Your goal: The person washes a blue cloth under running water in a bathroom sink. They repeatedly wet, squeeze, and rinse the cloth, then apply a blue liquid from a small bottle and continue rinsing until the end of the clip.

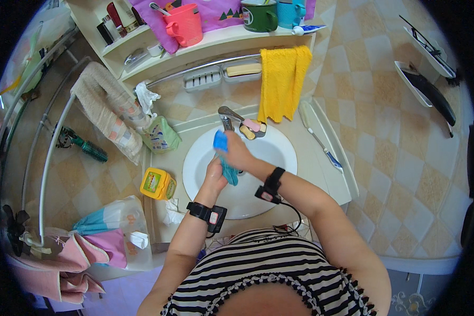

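Both of my hands are over the white oval washbasin (278, 173). My left hand (214, 174) grips a teal cloth (230, 173), whose lower end hangs down into the basin. Just above it, my right hand (238, 150) holds a small bright-blue object (220, 140), perhaps a scrubbing brush, against or close over the cloth. That hand is blurred, and its contact with the cloth is hidden. The metal faucet (227, 118) rises behind my hands. Beside the faucet lie pink and yellow soap bars (251, 125) in a dish.
A yellow tub (158, 183) and a green pouch (161, 134) stand left of the basin. A long-handled brush (322, 142) lies to the right. Over the back edge hangs a yellow towel (282, 85). A shelf (217, 41) with cups runs above. Wrist straps with a cable (298, 213) cross my forearms.
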The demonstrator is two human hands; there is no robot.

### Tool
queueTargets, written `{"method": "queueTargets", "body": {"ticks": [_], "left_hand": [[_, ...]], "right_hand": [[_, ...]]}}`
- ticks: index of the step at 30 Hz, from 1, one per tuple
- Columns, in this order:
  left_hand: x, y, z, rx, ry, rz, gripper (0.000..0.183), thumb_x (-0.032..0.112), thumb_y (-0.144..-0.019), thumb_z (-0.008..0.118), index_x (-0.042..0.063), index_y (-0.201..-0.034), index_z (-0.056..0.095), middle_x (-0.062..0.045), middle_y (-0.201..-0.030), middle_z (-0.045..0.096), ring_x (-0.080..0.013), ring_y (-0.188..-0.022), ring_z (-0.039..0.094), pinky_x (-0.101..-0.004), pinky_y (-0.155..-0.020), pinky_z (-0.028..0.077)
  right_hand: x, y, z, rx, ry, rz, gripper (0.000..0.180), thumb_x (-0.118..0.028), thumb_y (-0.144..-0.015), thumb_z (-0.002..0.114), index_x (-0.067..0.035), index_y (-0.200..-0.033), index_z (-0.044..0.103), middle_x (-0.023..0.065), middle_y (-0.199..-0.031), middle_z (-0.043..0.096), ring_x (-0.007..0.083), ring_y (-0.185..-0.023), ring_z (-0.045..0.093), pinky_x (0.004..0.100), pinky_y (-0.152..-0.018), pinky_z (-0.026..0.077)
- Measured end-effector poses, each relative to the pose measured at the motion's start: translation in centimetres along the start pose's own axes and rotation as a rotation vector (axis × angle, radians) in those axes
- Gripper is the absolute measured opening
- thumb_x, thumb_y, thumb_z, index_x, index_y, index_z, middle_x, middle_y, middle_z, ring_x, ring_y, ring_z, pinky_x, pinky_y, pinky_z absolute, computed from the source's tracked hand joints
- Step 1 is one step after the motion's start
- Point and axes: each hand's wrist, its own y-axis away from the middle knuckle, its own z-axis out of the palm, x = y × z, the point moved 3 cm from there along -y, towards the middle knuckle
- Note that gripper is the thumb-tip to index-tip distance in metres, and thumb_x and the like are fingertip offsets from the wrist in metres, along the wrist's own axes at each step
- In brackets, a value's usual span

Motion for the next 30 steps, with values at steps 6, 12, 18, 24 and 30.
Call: {"method": "queueTargets", "body": {"ticks": [6,12,18,24,30], "left_hand": [[0.5,0.8,0.5,0.001,0.114,-0.167,0.038,0.033,-0.089,0.038,0.006,-0.115,0.045,-0.011,-0.112,0.052,-0.0266,-0.097,0.052,-0.041,-0.083,0.042],[2.0,1.9,2.3,-0.323,0.292,-0.116,0.049,0.04,-0.089,0.031,0.005,-0.123,0.037,-0.012,-0.121,0.046,-0.0281,-0.107,0.046,-0.042,-0.091,0.036],[2.3,1.2,1.9,-0.248,0.336,-0.013,0.052,0.043,-0.09,0.027,0.007,-0.127,0.033,-0.011,-0.129,0.038,-0.0281,-0.117,0.037,-0.0436,-0.098,0.027],[2.8,1.7,0.9,-0.137,0.492,-0.152,0.056,0.047,-0.088,0.026,0.01,-0.13,0.028,-0.011,-0.132,0.033,-0.0308,-0.121,0.031,-0.049,-0.1,0.021],[1.1,2.3,2.2,-0.228,0.41,-0.281,0.054,0.044,-0.089,0.029,0.011,-0.131,0.023,-0.014,-0.134,0.029,-0.0325,-0.122,0.029,-0.0616,-0.095,0.017]], "right_hand": [[1.4,-1.3,-0.4,-0.054,-0.034,0.144,0.039,-0.024,-0.073,0.059,0.0,-0.101,0.045,0.0143,-0.097,0.052,0.0301,-0.09,0.051,0.0362,-0.076,0.041],[3.3,-2.2,-4.0,-0.243,-0.801,0.541,0.042,-0.032,-0.075,0.061,-0.002,-0.1,0.047,0.0077,-0.086,0.052,0.0202,-0.075,0.052,0.0329,-0.064,0.044],[1.4,-0.4,-4.2,-0.381,-0.404,0.377,0.026,-0.009,-0.068,0.062,-0.007,-0.088,0.046,0.0027,-0.081,0.046,0.0132,-0.075,0.047,0.0259,-0.063,0.041],[2.0,-1.3,-5.8,-0.259,-0.951,0.439,0.031,0.004,-0.061,0.057,-0.005,-0.088,0.048,0.002,-0.081,0.048,0.0147,-0.076,0.049,0.0261,-0.065,0.041],[1.2,-1.4,-4.9,-0.232,-0.693,0.214,0.032,0.001,-0.065,0.055,-0.004,-0.095,0.044,0.0088,-0.091,0.048,0.0229,-0.086,0.051,0.0342,-0.076,0.043]]}}
